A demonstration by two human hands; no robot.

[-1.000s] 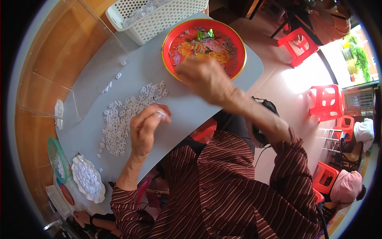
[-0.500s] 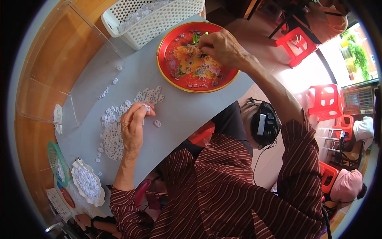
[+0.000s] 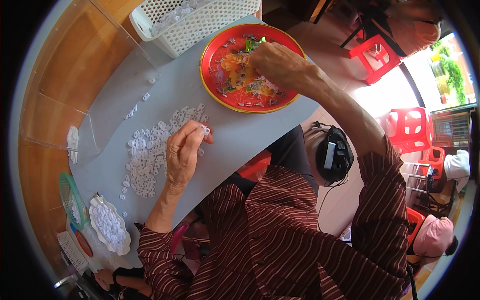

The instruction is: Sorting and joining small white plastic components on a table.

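- The round red plastic tray with a yellow rim and flower print sits at the far end of the grey tabletop and carries scattered small metal pieces and one green bit near its far rim.
- The right hand reaches into this tray, fingers curled down among the metal pieces; what they pinch, if anything, I cannot tell.
- The left hand rests over the table's middle, thumb and forefinger closed on a small white plastic ring.
- A loose heap of small white rings lies on the table directly beside and under the left hand, with a few strays trailing toward the far left.
- A white perforated plastic basket stands just beyond the tray, holding pale pieces.
- A scalloped white dish at the near left is piled with white rings; a green mesh bowl lies just beside it.
- A clear plastic panel walls the table's left edge; the right edge is open, over the person's lap.
- Bare grey surface lies between heap and tray.
- Beyond the table, red plastic stools stand on a pale tiled floor.
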